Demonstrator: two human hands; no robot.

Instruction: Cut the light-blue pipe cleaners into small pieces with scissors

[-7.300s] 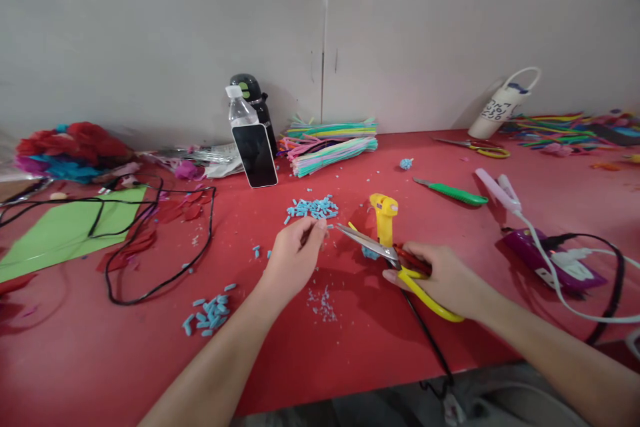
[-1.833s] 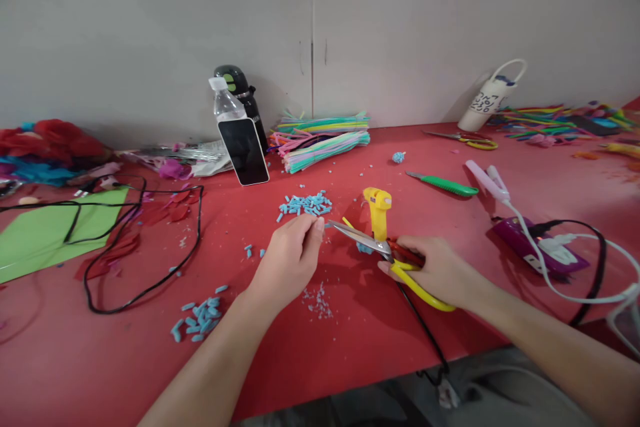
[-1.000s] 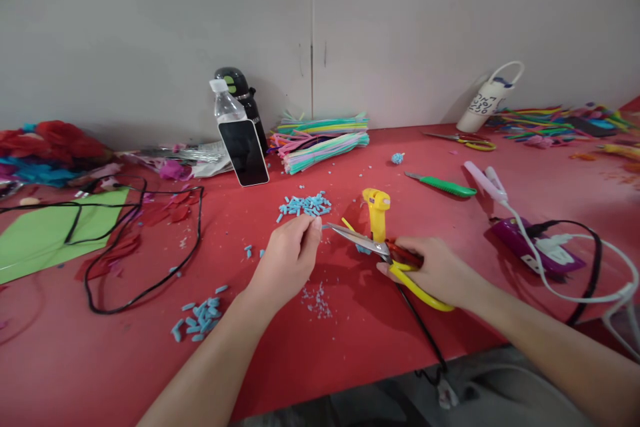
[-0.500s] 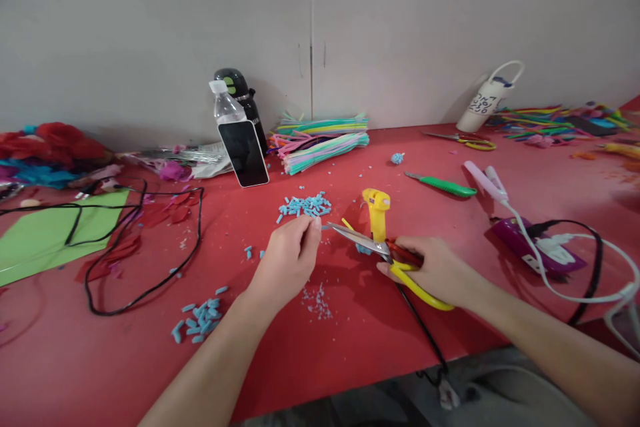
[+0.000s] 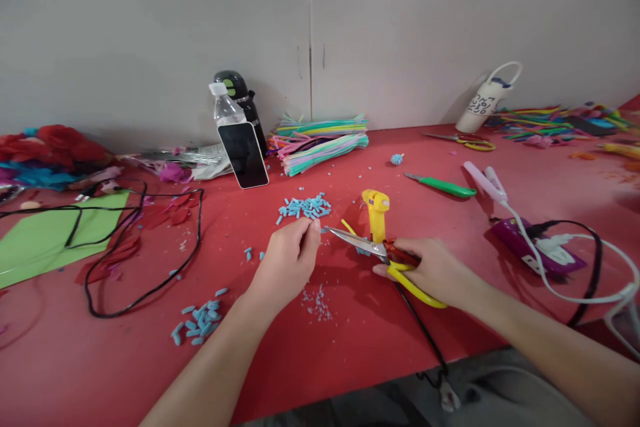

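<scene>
My left hand [image 5: 290, 257] is closed in a pinch, thumb against the fingers. A short light-blue bit of pipe cleaner shows at its fingertips, mostly hidden. My right hand [image 5: 435, 268] grips scissors [image 5: 361, 240] with red and yellow handles. Their blades look almost closed, and the tips point at the left fingertips, a small gap away. Just beyond the left hand lies a pile of cut light-blue pipe cleaner pieces [image 5: 305, 205]. Another pile of blue pieces [image 5: 201, 321] lies left of my left forearm. A yellow glue gun [image 5: 376, 210] stands behind the scissors.
Pipe cleaner bundles [image 5: 325, 143], a propped phone [image 5: 243, 155] and bottles stand at the back. To the right lie a green-handled knife [image 5: 447, 187], a purple power strip [image 5: 537, 250] and white cables. A black cable [image 5: 199, 233] loops at the left by green paper [image 5: 60, 237].
The scissors and my right hand have shifted slightly left, and the blades look a little more closed. My left hand stays in almost the same place.
</scene>
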